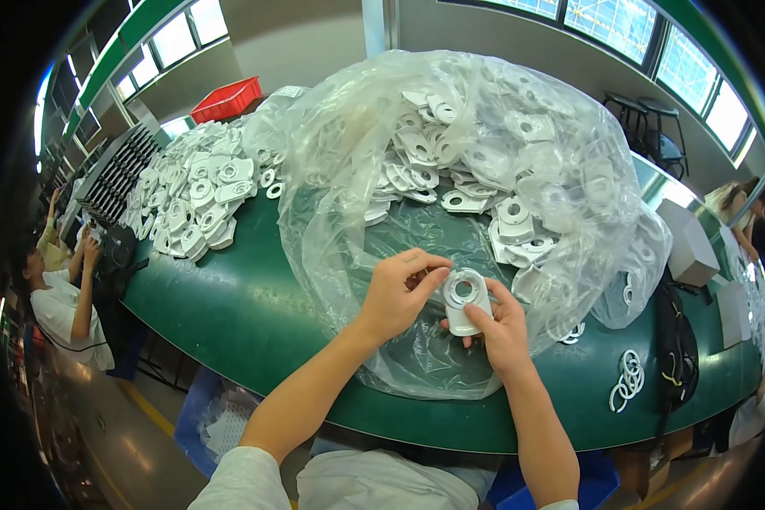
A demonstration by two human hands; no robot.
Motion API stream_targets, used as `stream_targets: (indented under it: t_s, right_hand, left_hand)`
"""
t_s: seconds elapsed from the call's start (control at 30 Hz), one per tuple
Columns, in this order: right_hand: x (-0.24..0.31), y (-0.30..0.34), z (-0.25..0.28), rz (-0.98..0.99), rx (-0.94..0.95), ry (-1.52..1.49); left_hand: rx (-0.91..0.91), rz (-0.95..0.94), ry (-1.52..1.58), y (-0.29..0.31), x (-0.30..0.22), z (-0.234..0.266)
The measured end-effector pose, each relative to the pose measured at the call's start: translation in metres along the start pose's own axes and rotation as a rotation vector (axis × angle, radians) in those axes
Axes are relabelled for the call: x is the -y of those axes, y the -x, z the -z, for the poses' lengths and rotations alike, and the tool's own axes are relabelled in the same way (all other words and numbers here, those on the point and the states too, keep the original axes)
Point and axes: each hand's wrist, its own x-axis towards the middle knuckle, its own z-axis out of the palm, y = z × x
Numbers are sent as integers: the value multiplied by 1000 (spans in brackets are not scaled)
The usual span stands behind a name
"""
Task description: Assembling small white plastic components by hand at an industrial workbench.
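Note:
My right hand [503,330] grips a white plastic part [470,319] with a round ring opening at its top and a rounded flat body. At the upper left of that ring, the thumb and forefinger of my left hand [399,293] are pinched together. What they hold, if anything, is too small to make out. Both hands are over the mouth of a large clear plastic bag [331,183], which spreads across the green table [229,319]. Many similar white parts [514,217] lie inside the bag, just beyond my hands.
A heap of white parts [200,191] covers the table at the left, with a red bin [226,99] behind it. Loose white rings [627,381] and a black bag [677,348] lie at the right. A blue bin [197,416] stands below the table's edge. Other people work at both sides.

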Motion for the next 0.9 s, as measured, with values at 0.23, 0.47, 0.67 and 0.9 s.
stream_targets:
  t_s: [0.23, 0.47, 0.67, 0.9]
  right_hand:
    - [0, 1, -3, 39, -44, 22]
    - [-4, 2, -7, 134, -6, 18]
    - [-4, 3, -9, 154, -21, 3]
    - [0, 2, -4, 95, -68, 81]
  left_hand:
    - [141, 209, 270, 2, 3, -1]
    - [95, 282, 371, 4, 9, -6]
    - [71, 268, 382, 7, 9, -11]
    - [177, 295, 361, 5, 0, -9]
